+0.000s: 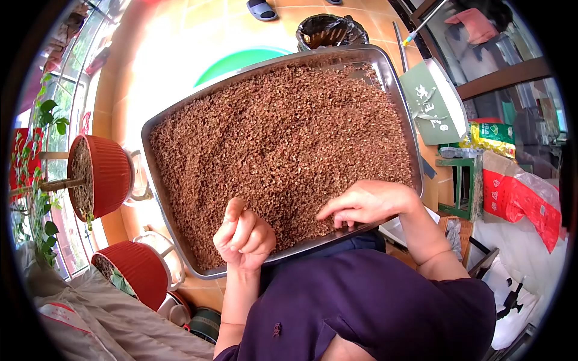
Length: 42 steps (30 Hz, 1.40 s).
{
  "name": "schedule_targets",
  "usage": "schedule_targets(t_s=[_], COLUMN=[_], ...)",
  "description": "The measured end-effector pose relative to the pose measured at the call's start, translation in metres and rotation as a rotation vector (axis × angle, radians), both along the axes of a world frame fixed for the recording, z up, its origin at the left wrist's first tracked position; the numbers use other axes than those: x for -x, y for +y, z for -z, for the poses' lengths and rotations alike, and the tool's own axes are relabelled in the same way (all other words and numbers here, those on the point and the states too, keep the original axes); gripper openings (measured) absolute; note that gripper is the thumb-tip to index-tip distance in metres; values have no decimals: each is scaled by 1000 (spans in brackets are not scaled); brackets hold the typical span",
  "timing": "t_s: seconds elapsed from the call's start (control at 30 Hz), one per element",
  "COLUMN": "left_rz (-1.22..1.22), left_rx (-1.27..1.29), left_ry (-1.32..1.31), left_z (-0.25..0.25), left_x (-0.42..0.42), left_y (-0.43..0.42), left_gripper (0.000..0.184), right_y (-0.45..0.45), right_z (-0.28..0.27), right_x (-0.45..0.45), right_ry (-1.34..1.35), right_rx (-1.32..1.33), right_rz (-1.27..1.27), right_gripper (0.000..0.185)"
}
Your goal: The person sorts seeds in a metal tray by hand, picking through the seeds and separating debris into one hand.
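Note:
A large metal tray (158, 188) holds a wide layer of small reddish-brown dried pieces (283, 138) that look like Sichuan peppercorns. Over its near left edge, my left hand (244, 236) is raised with the fingers curled in and thumb and forefinger brought together. Whatever it pinches, if anything, is too small to name. My right hand (370, 203) hangs low over the near right part of the layer, forefinger stretched toward the pieces and the other fingers bent loosely below. Nothing shows in its grasp. A bare patch of tray bottom shows at the far right corner.
Behind the tray stand a bin lined with a black bag (331, 31) and a green round basin (235, 60). Red plant pots (111, 174) line the left side. To the right are a green box (428, 102), a green stool (460, 180) and red packaging (521, 207).

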<state>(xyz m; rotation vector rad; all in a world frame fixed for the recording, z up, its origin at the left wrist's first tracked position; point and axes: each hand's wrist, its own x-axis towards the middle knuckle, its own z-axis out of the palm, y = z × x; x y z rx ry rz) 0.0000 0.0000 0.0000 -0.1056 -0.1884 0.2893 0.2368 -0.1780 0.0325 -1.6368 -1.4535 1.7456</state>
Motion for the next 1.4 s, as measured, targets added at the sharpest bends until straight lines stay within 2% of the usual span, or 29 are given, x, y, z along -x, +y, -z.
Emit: schedule_targets(t_s=[0.07, 0.17, 0.23, 0.3, 0.37, 0.43, 0.5, 0.57, 0.6, 0.7, 0.77, 0.83, 0.87, 0.97, 1.1, 1.17, 1.33, 1.4], left_rz=[44, 59, 60, 57, 52, 45, 49, 59, 64, 90, 113, 137, 144, 241, 349, 228, -122, -135], left_rx=[-6, -16, -5, 1, 2, -1, 6, 3, -3, -22, -28, -26, -3, 42, 55, 101, 135, 170], left_ry=[16, -9, -2, 5, 11, 13, 4, 0, 3, 0, 8, 33, 112, 378, 512, 570, 521, 476], left_z=[0, 3, 5, 6, 6, 8, 9, 8, 6, 4, 4, 5, 2, 1, 10, 6, 7, 6], left_x=[2, 1, 2, 3, 3, 4, 4, 1, -1, -5, -7, -9, -10, -23, -36, -41, -38, -33], left_y=[1, -5, -11, -14, -14, -14, -13, -13, -13, -13, -14, -15, -17, -19, -16, -7, 31, 38], left_gripper=[12, 12, 12, 12, 12, 12, 13, 14, 14, 14, 14, 14, 15, 17, 33, 39, 39, 40], right_y=[6, 21, 26, 29, 27, 23, 22, 18, 21, 28, 28, 26, 25, 28, 33, 35, 30, 28], right_z=[5, 5, 7, 8, -2, -9, 2, 25, 29, 13, 3, -2, 3, 15, 38, 43, 42, 34], right_x=[0, -13, -19, -24, -20, -7, 15, 41, 48, 40, 30, 22, 22, 25, 30, 31, 23, 21], right_ry=[-113, -149, -145, -94, 41, 287, 363, 258, 255, 205, 261, 122, -96, -371, -603, -661, -415, -181], right_rx=[-156, -187, -293, -387, -298, -148, -133, -330, -322, -223, -96, -247, -437, -558, -720, -715, -663, -461], right_rz=[104, 453, 763, 871, 768, 478, 89, -78, -19, 74, 194, 364, 453, 659, 576, 528, 695, 869], right_gripper=[33, 31, 31, 30, 29, 30, 35, 38, 40, 30, 20, 14, 12, 11, 12, 13, 6, 7])
